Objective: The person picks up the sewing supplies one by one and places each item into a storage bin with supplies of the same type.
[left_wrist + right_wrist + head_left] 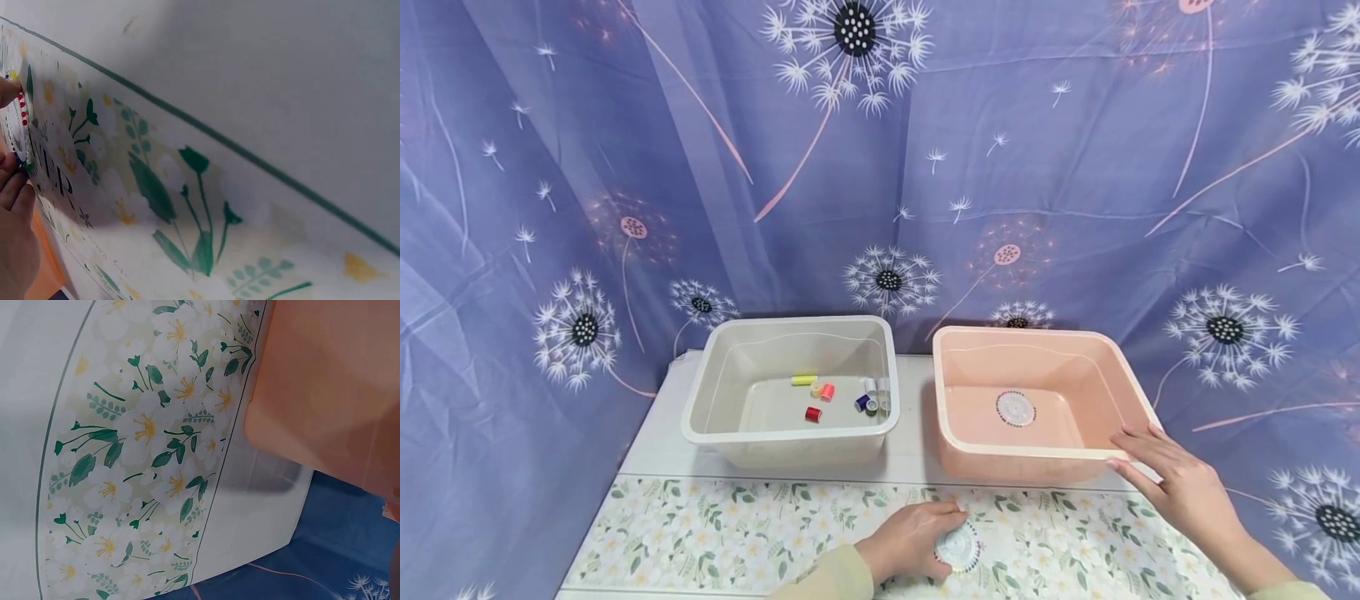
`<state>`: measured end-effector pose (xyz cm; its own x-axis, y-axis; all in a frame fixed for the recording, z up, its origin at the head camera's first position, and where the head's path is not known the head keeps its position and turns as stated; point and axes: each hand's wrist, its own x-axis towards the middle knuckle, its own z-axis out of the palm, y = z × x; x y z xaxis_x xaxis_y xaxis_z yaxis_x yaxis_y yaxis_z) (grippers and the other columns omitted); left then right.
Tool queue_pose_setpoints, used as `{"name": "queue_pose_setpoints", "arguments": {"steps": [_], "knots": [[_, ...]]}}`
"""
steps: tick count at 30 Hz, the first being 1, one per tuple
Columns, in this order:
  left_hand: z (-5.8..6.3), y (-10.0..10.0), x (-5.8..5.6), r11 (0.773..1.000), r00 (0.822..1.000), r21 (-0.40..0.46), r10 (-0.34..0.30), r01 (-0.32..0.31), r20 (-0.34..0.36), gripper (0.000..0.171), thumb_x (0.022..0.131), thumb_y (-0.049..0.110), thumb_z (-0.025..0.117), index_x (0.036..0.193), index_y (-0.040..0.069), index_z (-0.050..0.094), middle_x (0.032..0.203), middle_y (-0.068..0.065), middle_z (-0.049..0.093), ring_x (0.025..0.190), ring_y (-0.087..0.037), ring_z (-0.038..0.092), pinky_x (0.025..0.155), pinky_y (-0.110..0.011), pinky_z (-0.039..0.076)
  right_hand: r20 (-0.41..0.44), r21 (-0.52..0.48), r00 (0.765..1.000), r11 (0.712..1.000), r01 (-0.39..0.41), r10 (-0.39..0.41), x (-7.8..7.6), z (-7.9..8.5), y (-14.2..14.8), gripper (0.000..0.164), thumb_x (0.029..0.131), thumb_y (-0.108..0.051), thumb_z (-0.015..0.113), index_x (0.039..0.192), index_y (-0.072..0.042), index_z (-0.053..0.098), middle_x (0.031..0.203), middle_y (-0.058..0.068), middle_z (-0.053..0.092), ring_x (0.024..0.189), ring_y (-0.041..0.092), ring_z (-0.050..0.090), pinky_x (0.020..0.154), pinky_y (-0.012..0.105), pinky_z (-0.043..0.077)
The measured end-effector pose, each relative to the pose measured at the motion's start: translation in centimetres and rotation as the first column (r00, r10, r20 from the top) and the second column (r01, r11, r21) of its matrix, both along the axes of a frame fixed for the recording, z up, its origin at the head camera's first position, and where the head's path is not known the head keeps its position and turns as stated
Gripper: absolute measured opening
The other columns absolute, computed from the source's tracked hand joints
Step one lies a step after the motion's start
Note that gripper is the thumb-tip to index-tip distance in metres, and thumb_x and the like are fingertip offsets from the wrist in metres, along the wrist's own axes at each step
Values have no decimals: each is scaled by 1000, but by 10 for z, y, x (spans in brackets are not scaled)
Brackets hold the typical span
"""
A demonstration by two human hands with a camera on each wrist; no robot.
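My left hand (917, 540) is low over the flowered cloth, thumb and fingertips at opposite edges of a round pin wheel (958, 547). Colored pin heads ring its pale disc. The left wrist view shows the pin wheel (15, 128) edge-on at the far left, between the thumb and the curled fingers (15, 184). On the right, my other hand (1180, 479) holds the front right corner of the pink basin (1022, 452), fingers over the rim and thumb on the outer side. Inside that basin lies a second pin wheel (1016, 408), flat on the bottom.
To the left stands a grey-white basin (790, 437) with several thread spools, among them a red spool (813, 413) and a yellow spool (804, 380). Both basins stand at the back of the table, close to a blue dandelion-print curtain (820, 250). A flowered cloth strip (722, 533) runs in front.
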<state>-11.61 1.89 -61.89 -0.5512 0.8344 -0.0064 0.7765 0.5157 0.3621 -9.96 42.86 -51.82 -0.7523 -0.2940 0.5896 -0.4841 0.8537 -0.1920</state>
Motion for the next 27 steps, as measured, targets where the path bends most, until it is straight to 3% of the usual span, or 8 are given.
{"name": "queue_pose_setpoints", "arguments": {"steps": [6,10,17,23,27], "knots": [[2,-1,-2,997,992,-19,-71,69,-103,78,85,42,88,152,14,61,150,0,63,140,-13,59,109,-20,54,-10,-6,1000,1000,-6,6,-2,-1,0,44,92,-47,81,124,-17,81,118,18,79,144,-11,42,119,3,27],[3,-1,-3,997,993,-39,-73,70,-88,77,86,39,86,154,15,58,147,1,65,134,-10,62,106,-19,55,-19,-10,1000,1000,-3,2,-2,-2,1,50,96,-58,72,124,-18,81,118,17,79,144,-11,41,117,1,25],[3,-2,-5,998,998,-40,-53,51,-37,78,89,43,87,156,18,56,152,1,60,135,-11,61,104,-20,56,-31,-14,1000,1000,-7,7,-2,-3,2,49,95,-56,74,123,-17,81,118,16,79,144,-10,43,118,2,26],[3,-2,-6,998,998,-36,-44,42,-55,82,90,54,85,157,18,54,157,1,56,141,-11,56,109,-21,54,-46,-16,999,1000,-4,3,-3,-3,-1,67,101,-70,53,119,-12,82,113,18,80,142,-12,44,120,4,27],[3,-1,-5,999,998,-41,-25,22,-64,83,88,55,86,156,17,56,159,3,55,146,-10,51,115,-22,50,-58,-16,998,1000,-4,3,-3,-4,-1,70,101,-71,51,117,-10,82,112,18,80,142,-13,43,119,3,26]]}}
